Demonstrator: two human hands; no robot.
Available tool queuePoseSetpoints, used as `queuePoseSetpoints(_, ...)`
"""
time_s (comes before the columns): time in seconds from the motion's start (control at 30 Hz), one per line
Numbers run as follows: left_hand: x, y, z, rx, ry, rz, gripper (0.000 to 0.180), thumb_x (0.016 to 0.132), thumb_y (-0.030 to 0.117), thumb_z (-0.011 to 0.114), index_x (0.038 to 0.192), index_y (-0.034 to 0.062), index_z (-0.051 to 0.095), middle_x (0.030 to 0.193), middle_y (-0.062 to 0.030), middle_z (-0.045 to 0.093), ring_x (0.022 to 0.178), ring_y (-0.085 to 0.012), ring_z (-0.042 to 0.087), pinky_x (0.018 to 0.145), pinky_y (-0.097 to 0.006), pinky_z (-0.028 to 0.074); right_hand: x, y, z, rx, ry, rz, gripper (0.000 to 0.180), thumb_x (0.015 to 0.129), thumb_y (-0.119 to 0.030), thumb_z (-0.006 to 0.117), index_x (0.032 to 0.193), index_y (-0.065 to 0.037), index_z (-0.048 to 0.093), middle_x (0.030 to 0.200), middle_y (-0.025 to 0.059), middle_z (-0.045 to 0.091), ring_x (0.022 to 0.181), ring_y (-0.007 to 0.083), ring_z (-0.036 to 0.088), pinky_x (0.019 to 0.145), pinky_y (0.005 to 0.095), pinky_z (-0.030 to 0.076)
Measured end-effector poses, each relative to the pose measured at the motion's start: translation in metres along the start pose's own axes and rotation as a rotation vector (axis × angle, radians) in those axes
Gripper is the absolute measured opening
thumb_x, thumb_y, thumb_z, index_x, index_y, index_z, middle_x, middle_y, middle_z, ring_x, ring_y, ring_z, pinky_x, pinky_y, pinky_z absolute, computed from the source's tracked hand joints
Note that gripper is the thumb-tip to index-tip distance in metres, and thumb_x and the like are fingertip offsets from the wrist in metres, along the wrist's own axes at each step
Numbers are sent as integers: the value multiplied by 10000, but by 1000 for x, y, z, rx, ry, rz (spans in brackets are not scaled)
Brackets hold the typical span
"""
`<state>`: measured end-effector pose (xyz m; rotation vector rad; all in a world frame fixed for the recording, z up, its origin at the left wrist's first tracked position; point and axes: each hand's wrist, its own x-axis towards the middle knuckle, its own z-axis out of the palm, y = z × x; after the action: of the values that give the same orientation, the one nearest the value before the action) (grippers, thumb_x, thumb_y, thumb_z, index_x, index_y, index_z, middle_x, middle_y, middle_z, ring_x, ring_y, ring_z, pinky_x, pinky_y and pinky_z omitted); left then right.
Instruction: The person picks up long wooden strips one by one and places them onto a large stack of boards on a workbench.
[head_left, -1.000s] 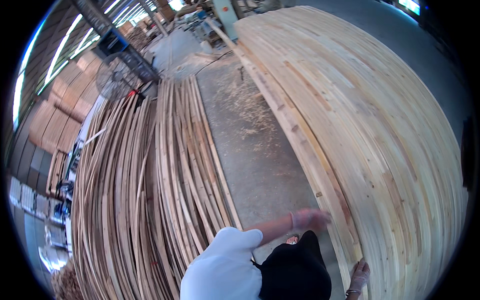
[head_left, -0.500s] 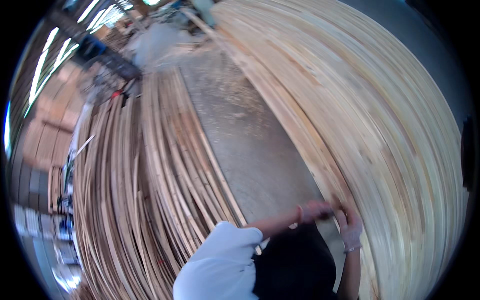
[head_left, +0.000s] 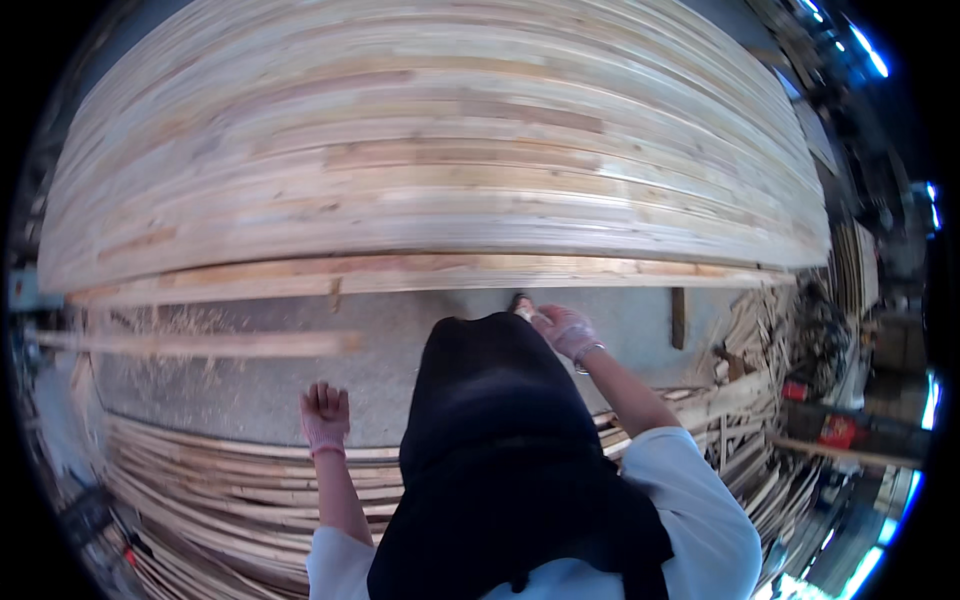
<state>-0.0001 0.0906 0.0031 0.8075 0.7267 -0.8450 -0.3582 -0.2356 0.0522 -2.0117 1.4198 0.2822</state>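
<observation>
Timber fills the upper half of your view: a broad stack of boards, with one long strip lying along its near edge, just above the sawdust-strewn floor.

Your right hand, gloved, is stretched out toward that edge, close under the long strip but apart from it. Something small and pale shows at its fingertips. I cannot tell whether you are pinching it or whether it lies on the floor beyond, so I cannot call the hand's grip.

Your left hand, gloved too, hangs over the floor with the fingers curled into a loose fist, and nothing shows in it. It is just above the pile of thin strips that runs along the bottom. A second loose strip lies on the floor to its left, well apart from both hands.

By my reading you are at the reaching stage, with no grasp made on any strip. Taking the long strip would call for bringing the right hand up to its lower face, opening the left, and setting that hand farther along, since so long and thin a piece will likely sag or swing if held at one point.
</observation>
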Motion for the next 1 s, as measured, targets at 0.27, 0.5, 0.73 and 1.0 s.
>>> queuePoseSetpoints(0.27, -17, -120, 0, 52, 130, -215, 402, 979, 439, 445, 709, 142, 481, 638, 28, 473, 515, -161, 381, 583, -343, 427, 75, 77, -40, -130, -289, 245, 531, 889, -527, 503, 1160, -97, 658, 1148, 163, 674, 1120, 326, 617, 959, 427, 474)
queuePoseSetpoints(0.5, -19, -196, 49, 308, 238, -307, 399, 962, 461, 446, 688, 171, 433, 659, 10, 412, 566, -185, 380, 594, -355, 366, 146, 167, -75, -217, -182, 246, 491, 868, -521, 530, 1064, -97, 683, 1114, 125, 692, 1068, 292, 649, 916, 416, 500)
queuePoseSetpoints(0.73, -27, -232, 85, 478, 97, -225, 338, 937, 459, 566, 1026, 143, 645, 999, -58, 656, 869, -250, 590, 851, -457, 479, 211, 271, -34, -225, -247, 199, 596, 926, -454, 433, 1424, -128, 463, 1508, 112, 415, 1381, 312, 391, 1150, 424, 283)
queuePoseSetpoints(1.0, -49, -244, 97, 350, 343, -168, 165, 865, 235, 707, 877, 126, 584, 824, -51, 621, 734, -213, 605, 707, -379, 520, 244, 302, -1, -787, -486, -136, 495, 976, -314, 405, 1437, -138, 447, 1489, 143, 431, 1377, 346, 395, 1132, 489, 317)
